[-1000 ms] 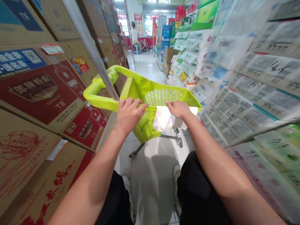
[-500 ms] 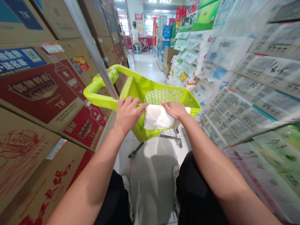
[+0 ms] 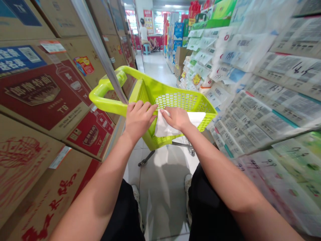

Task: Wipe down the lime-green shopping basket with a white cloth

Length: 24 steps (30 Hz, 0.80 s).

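Note:
A lime-green plastic shopping cart (image 3: 190,92) stands turned sideways in front of me. My left hand (image 3: 140,115) is closed over its near rim, just right of the handle, fingers pointing right. Over the same rim hangs a thin white cloth (image 3: 164,129), perhaps a wipe, covering part of the cart's latticed side. Near the cloth's left end, my right hand (image 3: 177,117) presses it to the rim, thumb and fingers bent around the edge. The two hands are close together, a small gap between them. What lies on the cart's floor is partly hidden.
Stacked cardboard boxes (image 3: 47,88) line the left, with a slanting metal pole (image 3: 100,50) in front. Packs with handwritten prices (image 3: 258,110) fill the right side. A person (image 3: 144,33) sits on a blue stool (image 3: 146,49) far down the tiled aisle (image 3: 156,65).
My right hand has slid left along the rim, closer to my left hand. More of the cloth's right end now shows. My left hand stays on the rim.

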Each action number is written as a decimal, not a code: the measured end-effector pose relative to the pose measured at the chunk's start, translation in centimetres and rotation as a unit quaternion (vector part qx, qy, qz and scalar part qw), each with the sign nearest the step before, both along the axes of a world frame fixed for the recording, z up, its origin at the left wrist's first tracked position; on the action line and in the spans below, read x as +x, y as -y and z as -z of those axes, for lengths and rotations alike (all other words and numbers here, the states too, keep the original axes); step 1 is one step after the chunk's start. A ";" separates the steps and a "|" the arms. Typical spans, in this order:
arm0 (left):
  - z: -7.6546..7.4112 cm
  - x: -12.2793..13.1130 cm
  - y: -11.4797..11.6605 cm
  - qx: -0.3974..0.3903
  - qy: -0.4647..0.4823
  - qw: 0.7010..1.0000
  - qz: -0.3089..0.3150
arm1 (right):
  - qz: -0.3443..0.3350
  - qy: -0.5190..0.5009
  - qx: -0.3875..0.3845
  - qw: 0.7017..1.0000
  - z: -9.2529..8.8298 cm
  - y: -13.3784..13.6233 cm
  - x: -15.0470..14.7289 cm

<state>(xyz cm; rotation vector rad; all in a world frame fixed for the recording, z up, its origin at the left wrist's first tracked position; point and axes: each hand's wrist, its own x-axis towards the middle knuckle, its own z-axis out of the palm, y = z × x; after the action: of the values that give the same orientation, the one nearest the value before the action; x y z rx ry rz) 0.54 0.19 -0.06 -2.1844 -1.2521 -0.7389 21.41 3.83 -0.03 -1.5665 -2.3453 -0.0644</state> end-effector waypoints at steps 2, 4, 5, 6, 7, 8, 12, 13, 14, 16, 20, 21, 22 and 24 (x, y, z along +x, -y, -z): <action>-0.1 -0.2 0.0 0.002 -0.010 1.000 -0.003 | 0.042 0.004 -0.034 0.999 0.1 -1.1 1.5; -0.1 -0.2 0.1 0.007 -0.022 1.000 -0.010 | 0.088 0.010 -0.056 0.994 0.1 -2.2 3.1; -0.1 -0.2 0.2 0.008 -0.024 1.000 -0.013 | 0.102 0.013 -0.059 0.993 0.2 -2.5 3.6; 0.0 -0.1 0.2 0.008 -0.023 1.000 -0.014 | 0.106 0.016 -0.055 0.993 0.2 -2.5 3.9; 0.1 -0.1 0.2 0.008 -0.020 1.000 -0.014 | 0.098 0.018 -0.046 0.994 0.3 -2.4 3.7; 0.2 -0.1 0.1 0.010 -0.015 1.000 -0.011 | 0.081 0.018 -0.034 0.996 0.3 -2.1 3.3; 0.8 -0.2 -0.3 0.029 0.007 1.000 -0.006 | -0.029 -0.003 0.026 0.999 0.4 0.2 -0.5; 0.8 -0.2 -0.4 0.034 0.011 0.999 -0.006 | -0.048 -0.011 0.039 0.998 0.4 0.6 -1.3; 0.9 -0.3 -0.5 0.037 0.014 0.999 -0.007 | -0.063 -0.016 0.047 0.997 0.3 0.9 -1.9; 0.9 -0.5 -0.6 0.036 0.014 0.999 -0.007 | -0.078 -0.015 0.045 0.996 0.1 0.8 -2.0; 0.8 -0.6 -0.5 0.025 0.006 1.000 -0.009 | 0.006 0.013 -0.039 0.999 -0.1 -1.3 1.6; 0.7 -0.6 -0.5 0.024 0.004 1.000 -0.010 | 0.053 0.020 -0.063 0.996 -0.1 -1.9 2.9; 0.7 -0.5 -0.4 0.026 0.000 1.000 -0.012 | 0.092 0.026 -0.082 0.992 0.0 -2.5 4.0; 0.7 -0.3 -0.3 0.034 -0.009 0.999 -0.018 | 0.116 0.034 -0.095 0.988 0.0 -3.1 5.4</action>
<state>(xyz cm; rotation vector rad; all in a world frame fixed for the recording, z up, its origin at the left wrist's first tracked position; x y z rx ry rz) 0.21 0.48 -0.78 -2.1045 -1.2352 -0.7358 26.81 6.92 -0.07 -1.9530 -2.2643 0.0562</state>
